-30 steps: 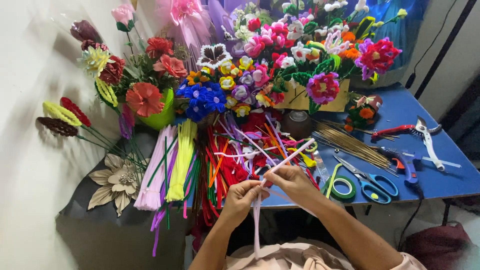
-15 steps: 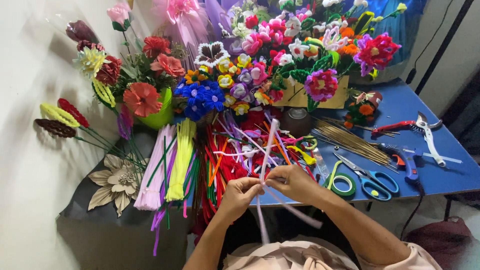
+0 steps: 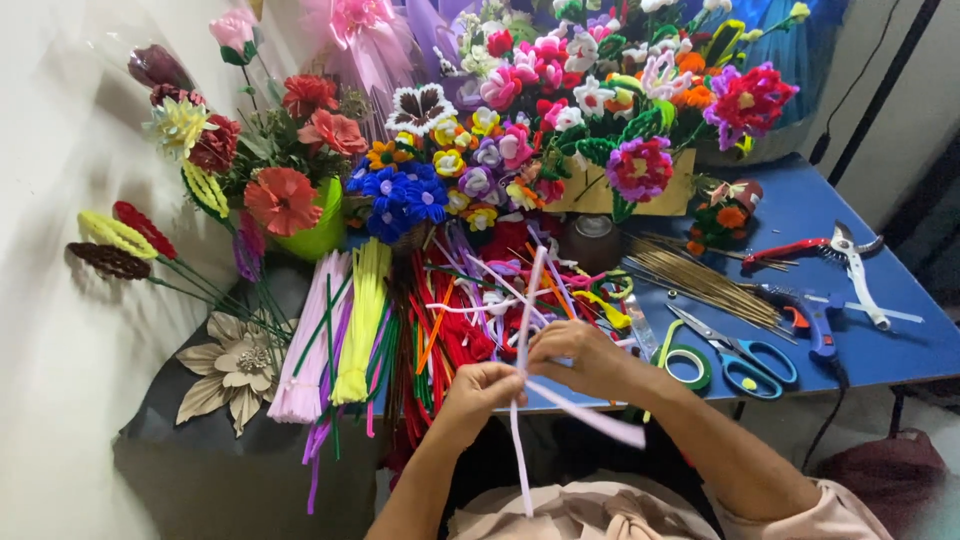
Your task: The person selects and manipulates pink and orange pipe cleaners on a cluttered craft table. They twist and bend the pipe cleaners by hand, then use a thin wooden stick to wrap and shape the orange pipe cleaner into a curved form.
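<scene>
Both my hands meet over the near edge of a blue table (image 3: 905,345). My left hand (image 3: 482,388) pinches pale lilac pipe cleaners (image 3: 529,300) at the point where they cross. My right hand (image 3: 578,356) grips the same stems just to the right. One stem stands nearly upright above my fingers, one hangs straight down, and one slants down to the right. Under my hands lies a heap of red, pink and white pipe cleaners (image 3: 470,310).
Bundles of pink (image 3: 310,350) and yellow pipe cleaners (image 3: 362,320) lie left. Blue-handled scissors (image 3: 745,360), green tape roll (image 3: 688,366), wooden sticks (image 3: 695,280), red pruning shears (image 3: 830,250) and a blue glue gun (image 3: 815,320) sit right. Handmade flower bouquets (image 3: 560,110) crowd the back.
The long stem swung from slanting right to nearly upright. My hands stayed together at the crossing point, with the lower stems shifting slightly.
</scene>
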